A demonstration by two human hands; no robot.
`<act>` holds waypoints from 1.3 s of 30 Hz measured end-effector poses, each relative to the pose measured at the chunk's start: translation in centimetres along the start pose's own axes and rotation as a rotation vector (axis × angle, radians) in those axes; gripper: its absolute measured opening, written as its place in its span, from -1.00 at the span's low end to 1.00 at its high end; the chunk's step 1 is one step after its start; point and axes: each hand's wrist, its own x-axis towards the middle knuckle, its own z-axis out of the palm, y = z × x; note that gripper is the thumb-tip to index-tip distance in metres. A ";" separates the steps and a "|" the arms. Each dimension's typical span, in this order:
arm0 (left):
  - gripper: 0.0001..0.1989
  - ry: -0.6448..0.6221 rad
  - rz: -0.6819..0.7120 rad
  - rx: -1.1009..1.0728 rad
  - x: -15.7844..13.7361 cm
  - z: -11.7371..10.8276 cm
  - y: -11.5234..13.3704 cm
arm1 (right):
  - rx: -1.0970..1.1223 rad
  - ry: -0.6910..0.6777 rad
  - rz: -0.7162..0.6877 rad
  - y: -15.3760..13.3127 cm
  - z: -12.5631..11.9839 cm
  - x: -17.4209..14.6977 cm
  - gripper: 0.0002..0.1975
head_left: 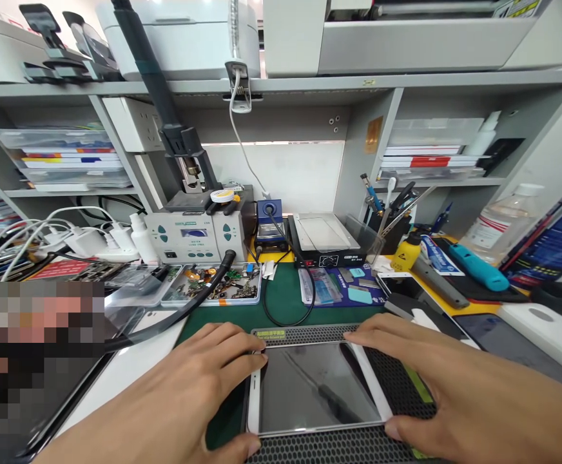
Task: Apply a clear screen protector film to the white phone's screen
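Observation:
A white-framed smartphone [317, 390] lies sideways, its dark glossy screen facing up and reflecting the room. Beneath it is a black honeycomb-textured pad [329, 446]. My left hand [201, 367] grips the phone's left end, fingertips at the far corner and thumb at the near one. At the opposite end, my right hand [440, 370] holds it the same way, with the thumb by the near right corner and the fingers at the far right corner. The phone's back is hidden.
A hot-air station [191, 235] stands behind on the left, its black hose [184, 312] crossing leftward. A tray of small parts [213, 293] and a heating plate unit [327, 241] sit behind the pad. Another phone [411, 290] and a teal-handled tool [479, 267] lie right.

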 end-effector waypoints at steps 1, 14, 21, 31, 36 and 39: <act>-0.41 0.003 -0.003 -0.008 0.0 0.0 0.0 | 0.001 -0.005 0.002 0.0 0.0 0.0 -0.25; -0.45 0.006 -0.039 -0.025 0.1 -0.4 0.2 | -0.007 -0.014 0.026 0.0 -0.1 -0.1 -0.25; -0.45 0.010 -0.040 -0.046 0.0 -0.3 0.1 | -0.028 -0.056 0.038 -0.1 -0.1 -0.1 -0.24; -0.46 -0.041 -0.068 -0.030 0.2 -0.3 0.2 | -0.042 -0.076 0.039 -0.3 -0.1 0.0 -0.25; -0.42 -0.038 -0.066 -0.010 -0.1 -0.1 0.1 | -0.051 -0.068 0.039 0.0 -0.1 -0.1 -0.25; -0.38 -0.032 -0.054 0.009 -0.3 -0.1 0.0 | -0.054 -0.074 0.045 0.0 -0.1 -0.1 -0.25</act>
